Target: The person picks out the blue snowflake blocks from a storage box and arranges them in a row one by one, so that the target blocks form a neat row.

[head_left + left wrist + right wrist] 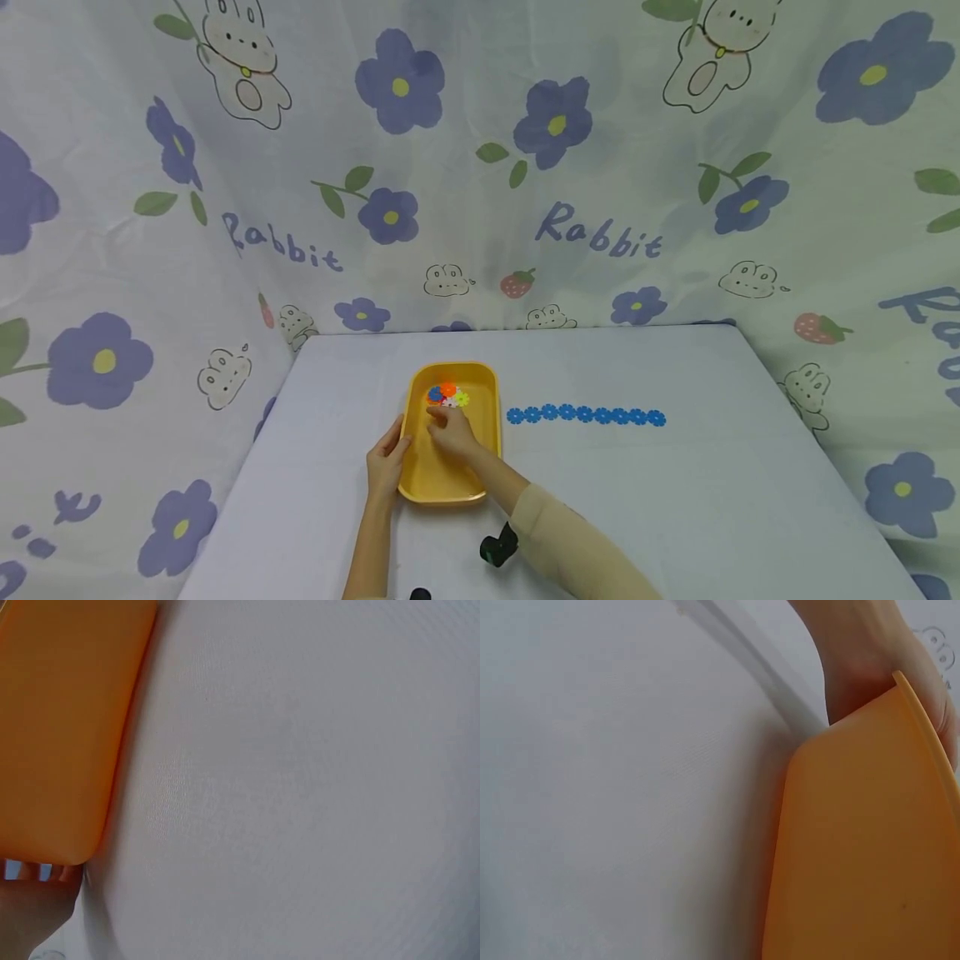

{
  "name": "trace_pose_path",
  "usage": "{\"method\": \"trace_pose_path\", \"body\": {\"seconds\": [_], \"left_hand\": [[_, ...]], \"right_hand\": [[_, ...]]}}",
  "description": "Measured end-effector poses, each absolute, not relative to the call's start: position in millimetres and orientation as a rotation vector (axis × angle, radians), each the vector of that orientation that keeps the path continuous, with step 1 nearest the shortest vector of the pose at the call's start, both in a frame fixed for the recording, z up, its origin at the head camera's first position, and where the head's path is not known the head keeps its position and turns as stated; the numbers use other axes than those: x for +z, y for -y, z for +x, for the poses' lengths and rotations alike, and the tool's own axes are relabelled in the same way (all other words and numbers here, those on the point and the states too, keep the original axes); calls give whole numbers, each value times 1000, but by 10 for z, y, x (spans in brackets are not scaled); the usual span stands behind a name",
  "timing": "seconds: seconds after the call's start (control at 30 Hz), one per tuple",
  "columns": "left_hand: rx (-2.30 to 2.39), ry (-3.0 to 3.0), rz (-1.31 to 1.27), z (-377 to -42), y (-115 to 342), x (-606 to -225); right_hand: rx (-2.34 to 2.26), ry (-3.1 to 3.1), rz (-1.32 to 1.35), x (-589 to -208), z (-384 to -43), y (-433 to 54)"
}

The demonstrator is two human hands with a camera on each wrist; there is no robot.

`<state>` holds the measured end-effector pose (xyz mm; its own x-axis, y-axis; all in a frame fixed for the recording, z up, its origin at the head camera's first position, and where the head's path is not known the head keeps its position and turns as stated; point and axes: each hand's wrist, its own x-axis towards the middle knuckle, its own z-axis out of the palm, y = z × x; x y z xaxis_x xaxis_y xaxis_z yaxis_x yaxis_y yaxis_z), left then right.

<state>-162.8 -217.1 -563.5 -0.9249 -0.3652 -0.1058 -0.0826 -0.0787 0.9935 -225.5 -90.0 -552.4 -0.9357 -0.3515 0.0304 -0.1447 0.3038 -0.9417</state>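
Observation:
A yellow tray (448,502) stands on the white table, long side running away from me. My left hand (386,462) holds its left edge, thumb over the rim and fingers along the outer wall. Toward the tray's far end lies a small pile of snowflake discs (447,389) in orange, blue, yellow, white and red. My right hand (453,432) is inside the tray just on the near side of that pile, thumb and forefinger apart, with no disc showing between them. In the right wrist view the tray wall (862,847) covers the fingers.
A row of several blue snowflake discs (583,413) lies to the right of the tray on the white table (712,500). A black object (498,547) shows beside my right forearm. Patterned cloth (465,208) hangs behind and at both sides.

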Motion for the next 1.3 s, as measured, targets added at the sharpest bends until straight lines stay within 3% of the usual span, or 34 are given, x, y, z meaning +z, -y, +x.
{"method": "trace_pose_path", "body": {"seconds": [0.17,0.33,0.4,0.47,0.57,0.63,0.7,0.8,1.13,1.3], "left_hand": [[-2108,1990,501,-1628,2177,-5634],[-2103,2001,496,-1629,2181,-5640],[-2101,2000,493,-1628,2182,-5641],[-2097,1998,489,-1627,2185,-5648],[-2104,1983,469,-1624,2182,-5653],[-2108,1979,466,-1625,2180,-5654],[-2109,1982,468,-1629,2176,-5653],[-2110,1986,481,-1633,2174,-5655],[-2125,1974,475,-1631,2167,-5665],[-2124,1950,497,-1641,2157,-5662]], "right_hand": [[-1695,-2402,-419,-5516,-2242,897],[-1863,-2407,-218,-5505,-2317,941],[-1880,-2402,-195,-5587,-2399,968],[-1956,-2349,-302,-6017,-2633,1040],[-2017,-2157,-327,-6134,-2718,1070],[-2070,-1947,-277,-6085,-2704,1076],[-2030,-1800,-143,-5680,-2517,1022],[-2032,-1635,-95,-5579,-2471,995],[-2312,-1673,392,-5493,-2488,799],[-2359,-1613,464,-5442,-2447,731]]}}
